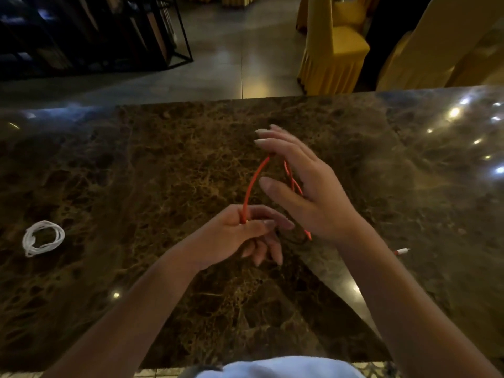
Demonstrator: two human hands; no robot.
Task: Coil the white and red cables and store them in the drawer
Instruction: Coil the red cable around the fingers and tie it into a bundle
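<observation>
Already the thin white cable (43, 238) lies coiled at the dark marble worktop's (163, 148) left, while the left hand (240, 233) pinches the thin red cable (253, 184) looping round the right hand's (305, 186) spread, straight-fingered grip, leaving coiling and drawer storage.

The tabletop (169, 148) is brown, gold-veined marble; one cable (252, 184) is red-orange, the coiled cable (43, 238) white, the chair covers (335, 50) yellow.

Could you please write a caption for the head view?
Left hand pinches red cable looped over right hand; white cable lies coiled.
</observation>
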